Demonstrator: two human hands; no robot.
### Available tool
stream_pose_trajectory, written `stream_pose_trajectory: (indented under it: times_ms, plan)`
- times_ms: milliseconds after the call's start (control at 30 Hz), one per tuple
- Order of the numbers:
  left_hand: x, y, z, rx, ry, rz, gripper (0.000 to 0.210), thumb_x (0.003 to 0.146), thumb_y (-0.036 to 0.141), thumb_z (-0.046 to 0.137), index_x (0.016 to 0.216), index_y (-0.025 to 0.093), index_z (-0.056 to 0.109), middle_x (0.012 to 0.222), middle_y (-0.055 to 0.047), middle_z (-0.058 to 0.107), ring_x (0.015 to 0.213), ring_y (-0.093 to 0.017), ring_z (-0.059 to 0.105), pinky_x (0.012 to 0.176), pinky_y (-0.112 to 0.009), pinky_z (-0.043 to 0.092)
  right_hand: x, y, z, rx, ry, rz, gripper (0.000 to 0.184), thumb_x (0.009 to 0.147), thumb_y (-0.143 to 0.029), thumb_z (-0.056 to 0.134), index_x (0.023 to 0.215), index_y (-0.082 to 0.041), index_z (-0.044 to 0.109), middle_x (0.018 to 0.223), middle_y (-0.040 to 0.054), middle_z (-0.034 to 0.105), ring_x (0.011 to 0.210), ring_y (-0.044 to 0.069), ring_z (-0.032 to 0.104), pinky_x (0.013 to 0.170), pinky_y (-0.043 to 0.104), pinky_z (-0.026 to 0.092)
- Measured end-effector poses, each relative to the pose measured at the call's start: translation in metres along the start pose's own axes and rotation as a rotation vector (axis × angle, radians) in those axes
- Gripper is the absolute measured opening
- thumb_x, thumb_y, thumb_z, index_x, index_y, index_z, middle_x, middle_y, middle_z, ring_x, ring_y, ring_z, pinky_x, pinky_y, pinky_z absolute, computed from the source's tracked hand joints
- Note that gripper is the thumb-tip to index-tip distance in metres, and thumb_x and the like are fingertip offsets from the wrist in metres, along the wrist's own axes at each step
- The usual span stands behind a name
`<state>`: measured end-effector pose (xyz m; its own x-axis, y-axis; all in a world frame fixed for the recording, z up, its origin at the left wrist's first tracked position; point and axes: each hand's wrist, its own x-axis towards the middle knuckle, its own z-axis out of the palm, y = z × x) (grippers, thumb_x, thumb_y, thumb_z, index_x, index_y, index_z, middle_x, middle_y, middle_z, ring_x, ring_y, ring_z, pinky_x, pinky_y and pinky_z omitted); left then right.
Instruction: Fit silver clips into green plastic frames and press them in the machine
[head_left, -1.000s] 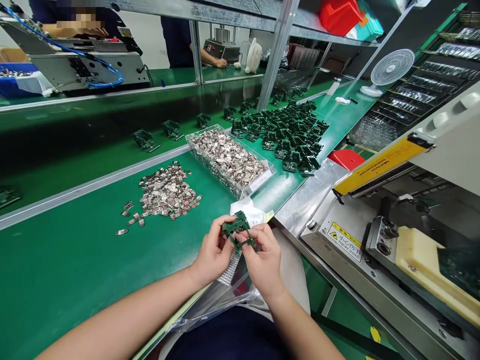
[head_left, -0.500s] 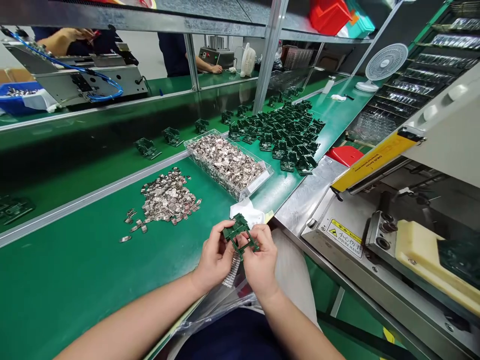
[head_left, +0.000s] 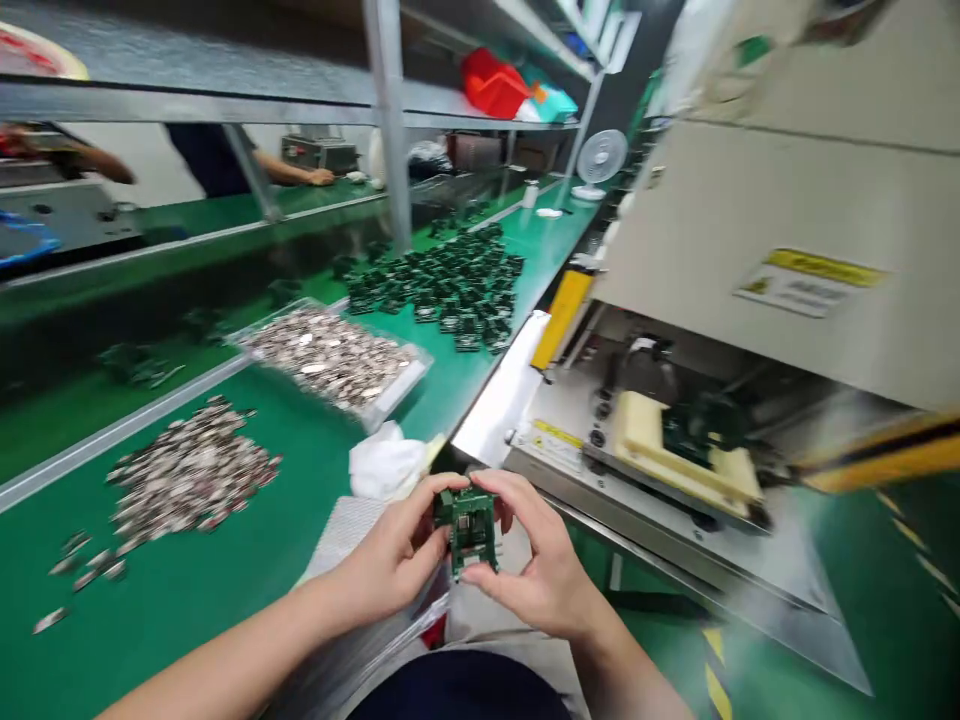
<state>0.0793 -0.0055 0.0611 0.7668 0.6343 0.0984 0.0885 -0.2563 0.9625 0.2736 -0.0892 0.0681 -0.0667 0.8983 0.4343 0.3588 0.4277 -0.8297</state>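
Note:
Between my two hands, above my lap, is a green plastic frame part [head_left: 474, 528] with a square opening facing me. My left hand [head_left: 401, 550] grips its left side between thumb and fingers. My right hand [head_left: 536, 560] is closed round its right side, index finger on the top edge and thumb at the bottom corner. Just beyond them lies a crumpled white cloth [head_left: 386, 462] at the bench edge. A heap of small metal pieces [head_left: 195, 465] lies on the green bench [head_left: 255, 580] to the left, a few strewn apart.
A clear tray [head_left: 390, 395] full of small metal pieces stands beyond the cloth. Many green parts [head_left: 450, 285] are piled behind it. On the right, a press machine [head_left: 757, 220] holds a cream-coloured fixture [head_left: 637, 440]. A fan [head_left: 601, 160] stands far back; another person's hand [head_left: 321, 177] rests across the bench.
My view has swung right toward the machine. The green part is turned so that its square opening faces me, and my right hand has shifted to its side and corners.

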Motion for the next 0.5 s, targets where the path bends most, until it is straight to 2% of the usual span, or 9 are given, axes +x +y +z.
stream_pose_trajectory:
  times_ms: [67, 133, 233, 300, 333, 400, 500]
  plan:
    - [0.033, 0.021, 0.012, 0.011, -0.224, 0.043, 0.051, 0.091, 0.031, 0.055, 0.14, 0.027, 0.039, 0.109, -0.008, 0.068, 0.093, -0.022, 0.068, 0.081, -0.034, 0.056, -0.027, -0.004, -0.037, -0.019, 0.137, 0.022, 0.063, 0.077, -0.04, 0.079, 0.133, -0.027, 0.054, 0.124, 0.0094, 0.06, 0.11, 0.028, 0.057, 0.082, 0.034, 0.053]
    - [0.073, 0.042, 0.031, 0.067, -0.312, 0.124, 0.058, 0.088, 0.035, 0.06, 0.141, 0.027, 0.038, 0.122, -0.01, 0.065, 0.109, -0.025, 0.064, 0.092, -0.038, 0.054, -0.057, -0.004, -0.072, -0.007, 0.402, 0.081, 0.065, 0.074, -0.05, 0.08, 0.13, -0.026, 0.056, 0.123, 0.0097, 0.061, 0.112, 0.029, 0.058, 0.088, 0.036, 0.052]
    - [0.141, 0.07, 0.073, 0.21, -0.216, 0.325, 0.065, 0.081, 0.039, 0.068, 0.139, 0.022, 0.042, 0.143, -0.014, 0.05, 0.131, -0.029, 0.049, 0.109, -0.046, 0.042, -0.097, -0.002, -0.118, -0.015, 0.96, 0.105, 0.066, 0.071, -0.05, 0.083, 0.127, -0.024, 0.059, 0.121, 0.0085, 0.061, 0.108, 0.026, 0.06, 0.089, 0.035, 0.052]
    - [0.182, 0.082, 0.104, 0.282, -0.178, 0.395, 0.076, 0.076, 0.038, 0.073, 0.141, 0.018, 0.039, 0.148, -0.017, 0.044, 0.137, -0.031, 0.041, 0.114, -0.048, 0.035, -0.111, 0.0, -0.141, -0.03, 1.225, 0.098, 0.062, 0.068, -0.043, 0.086, 0.122, -0.024, 0.062, 0.118, 0.0066, 0.062, 0.103, 0.023, 0.061, 0.088, 0.035, 0.052]
    - [0.2, 0.086, 0.117, 0.299, -0.18, 0.388, 0.08, 0.074, 0.037, 0.075, 0.142, 0.016, 0.038, 0.149, -0.019, 0.042, 0.138, -0.033, 0.04, 0.114, -0.049, 0.034, -0.113, 0.0, -0.15, -0.031, 1.291, 0.1, 0.06, 0.068, -0.04, 0.086, 0.12, -0.023, 0.063, 0.116, 0.0059, 0.062, 0.1, 0.022, 0.062, 0.087, 0.036, 0.052]
    - [0.225, 0.09, 0.138, 0.285, -0.209, 0.326, 0.084, 0.071, 0.037, 0.078, 0.141, 0.011, 0.04, 0.145, -0.022, 0.047, 0.134, -0.035, 0.045, 0.111, -0.051, 0.037, -0.112, 0.0, -0.162, -0.036, 1.327, 0.111, 0.059, 0.067, -0.039, 0.087, 0.119, -0.023, 0.063, 0.114, 0.0056, 0.063, 0.095, 0.021, 0.063, 0.086, 0.038, 0.052]
    - [0.236, 0.092, 0.143, 0.112, -0.204, 0.246, 0.077, 0.066, 0.036, 0.081, 0.132, 0.011, 0.05, 0.123, -0.019, 0.064, 0.115, -0.033, 0.061, 0.101, -0.049, 0.048, -0.099, 0.002, -0.174, -0.107, 1.266, 0.105, 0.061, 0.067, -0.04, 0.086, 0.12, -0.021, 0.061, 0.116, 0.008, 0.063, 0.1, 0.024, 0.063, 0.088, 0.04, 0.052]
